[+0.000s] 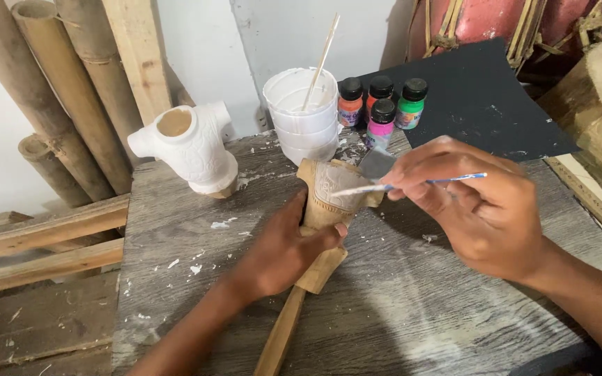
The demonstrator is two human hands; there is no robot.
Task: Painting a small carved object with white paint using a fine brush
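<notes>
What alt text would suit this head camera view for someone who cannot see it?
A left hand holds a carved wooden piece on a grey table while the right hand touches a thin paintbrush to it. Behind stand a white carved piece, stacked white cups and small paint bottles.

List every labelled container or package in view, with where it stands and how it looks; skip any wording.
Four small paint bottles, back of the table beside the white tubs: black caps, paper labels; orange, red, green and pink paint.
Stacked white plastic tubs, back centre: round, unlabelled, a stick standing inside.
No signs or screens.
</notes>
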